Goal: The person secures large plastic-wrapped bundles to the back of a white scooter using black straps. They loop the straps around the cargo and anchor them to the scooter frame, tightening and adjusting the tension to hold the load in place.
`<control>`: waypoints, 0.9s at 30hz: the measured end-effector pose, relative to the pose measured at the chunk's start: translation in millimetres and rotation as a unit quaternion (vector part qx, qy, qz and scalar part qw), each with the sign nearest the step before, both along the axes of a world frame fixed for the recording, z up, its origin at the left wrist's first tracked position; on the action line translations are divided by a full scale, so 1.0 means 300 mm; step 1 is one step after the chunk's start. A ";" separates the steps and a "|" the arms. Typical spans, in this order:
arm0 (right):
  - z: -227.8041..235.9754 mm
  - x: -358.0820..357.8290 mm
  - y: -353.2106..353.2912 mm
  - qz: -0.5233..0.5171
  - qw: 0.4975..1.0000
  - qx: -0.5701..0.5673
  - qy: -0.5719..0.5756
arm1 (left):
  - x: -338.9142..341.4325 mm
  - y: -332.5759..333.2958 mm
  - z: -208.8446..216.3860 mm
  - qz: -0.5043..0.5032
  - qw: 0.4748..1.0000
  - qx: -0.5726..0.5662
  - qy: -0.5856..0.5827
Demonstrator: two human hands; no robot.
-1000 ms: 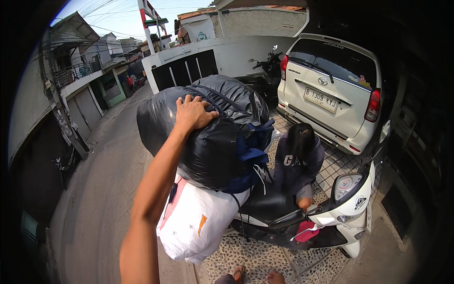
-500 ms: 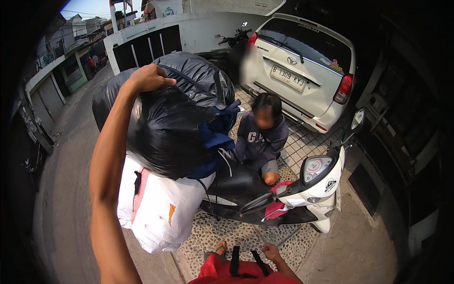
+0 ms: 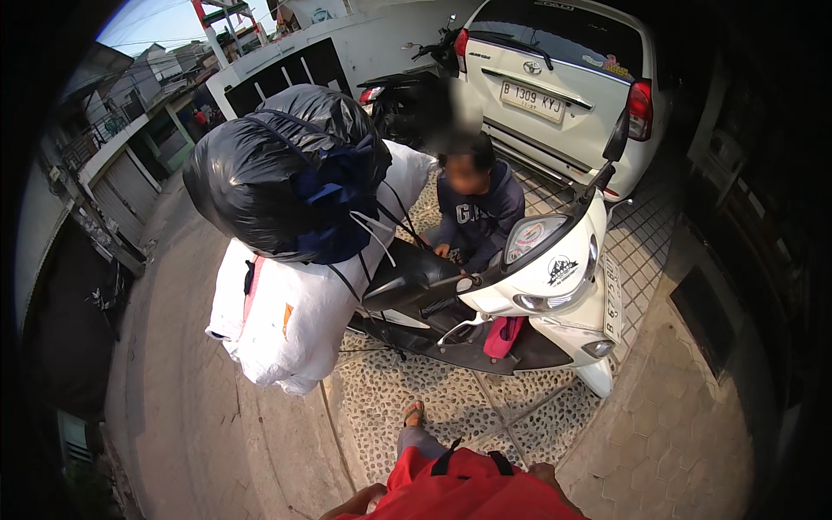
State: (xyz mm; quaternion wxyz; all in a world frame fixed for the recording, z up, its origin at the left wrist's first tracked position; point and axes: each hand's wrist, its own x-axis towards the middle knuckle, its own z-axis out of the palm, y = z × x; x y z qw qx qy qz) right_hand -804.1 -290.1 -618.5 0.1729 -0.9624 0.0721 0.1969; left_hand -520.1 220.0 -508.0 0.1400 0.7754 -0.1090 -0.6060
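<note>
Contact between the left hand (image 3: 373,496) and the black plastic bundle (image 3: 247,169) has ended; ahead and left of both hands, the bundle rests on the white sack (image 3: 269,325) over the scooter (image 3: 555,277), seemingly steady unaided. Left and right hand (image 3: 544,472) sit low, flanking the red shirt (image 3: 472,490), forearms cut by the lower edge; whether either grips anything can't be made out.

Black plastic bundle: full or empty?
Full: the black plastic bundle bulges roundly above the white sack; its contents are hidden.
</note>
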 end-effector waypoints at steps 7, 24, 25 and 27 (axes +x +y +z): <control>-0.065 -0.198 -0.342 -0.473 0.857 0.195 0.056 | -0.554 0.024 -0.137 0.320 0.937 0.099 0.101; 0.304 0.053 -0.022 -0.436 0.816 0.367 0.098 | 0.097 -0.363 0.319 0.547 0.792 -0.218 -0.160; 0.307 0.039 -0.036 -0.414 0.834 0.349 0.105 | 0.041 -0.344 0.294 0.552 0.805 -0.175 -0.130; 0.307 -0.001 -0.059 -0.479 0.781 0.388 0.101 | -0.073 -0.300 0.238 0.565 0.821 -0.071 -0.040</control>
